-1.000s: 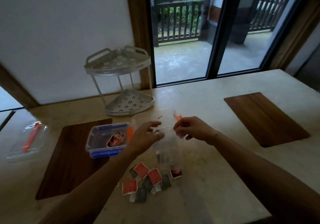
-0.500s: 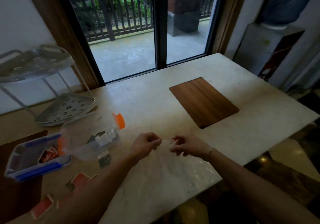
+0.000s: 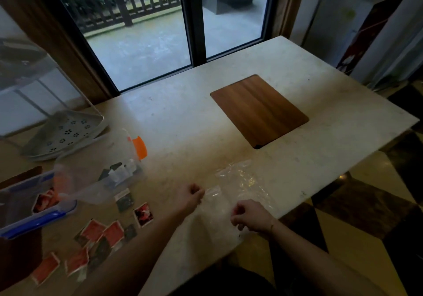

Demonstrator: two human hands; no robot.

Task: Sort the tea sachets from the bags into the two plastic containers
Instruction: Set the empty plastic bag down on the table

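An empty clear plastic bag (image 3: 242, 181) lies flat near the table's front edge. My left hand (image 3: 190, 197) pinches its left edge, and my right hand (image 3: 250, 215) is closed on its near side. To the left stands a clear container with an orange clip (image 3: 103, 176) holding dark and white sachets. Further left, a blue-clipped container (image 3: 34, 218) holds red sachets. Loose red sachets (image 3: 100, 231) and dark sachets (image 3: 124, 200) lie scattered on the table in front of the containers.
A white two-tier corner rack (image 3: 64, 133) stands at the back left. A wooden board (image 3: 258, 110) is set into the pale table (image 3: 183, 124) at the right. The table's right and front edges drop to a tiled floor. A second dark board (image 3: 18, 250) lies at the far left.
The view has swung right. My hands carried the emptied bag right of the sachet pile, laid it on the table and moved apart along its edge.
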